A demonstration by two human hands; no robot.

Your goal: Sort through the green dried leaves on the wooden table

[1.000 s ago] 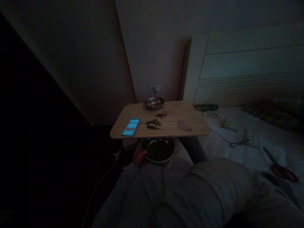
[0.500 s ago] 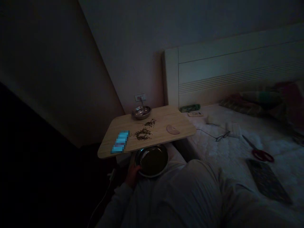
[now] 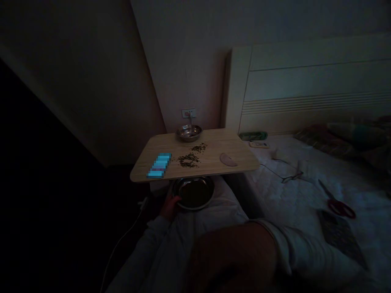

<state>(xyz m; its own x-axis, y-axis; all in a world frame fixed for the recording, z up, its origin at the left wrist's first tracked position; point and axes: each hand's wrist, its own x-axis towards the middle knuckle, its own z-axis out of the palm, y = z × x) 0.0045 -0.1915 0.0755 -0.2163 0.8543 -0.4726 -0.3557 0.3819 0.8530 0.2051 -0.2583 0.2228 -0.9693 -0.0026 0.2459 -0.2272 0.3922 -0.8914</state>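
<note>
My left hand (image 3: 170, 207) grips the near left rim of a shallow metal bowl (image 3: 210, 198), its thumb over the edge. Dark contents cover the bowl's bottom; their kind is too dim to tell. The bowl sits at my lap, partly under the near edge of a small wooden table (image 3: 210, 167). Close to the camera, my right hand (image 3: 235, 256) is large and blurred at the bottom, and its fingers cannot be made out. Small dark grains (image 3: 188, 160) lie scattered in loose piles on the tabletop.
On the table are a second metal bowl (image 3: 189, 134), a lit phone (image 3: 159, 165) and a pink half-round piece (image 3: 227, 159). The bed at right holds eyeglasses (image 3: 292, 177), red-handled scissors (image 3: 340, 208) and a dark patterned flat object (image 3: 340, 236). A white cable (image 3: 122, 238) runs down at left.
My right hand has come up close to the camera from the lower right, sleeve behind it. My left hand still holds the bowl. The view has shifted somewhat.
</note>
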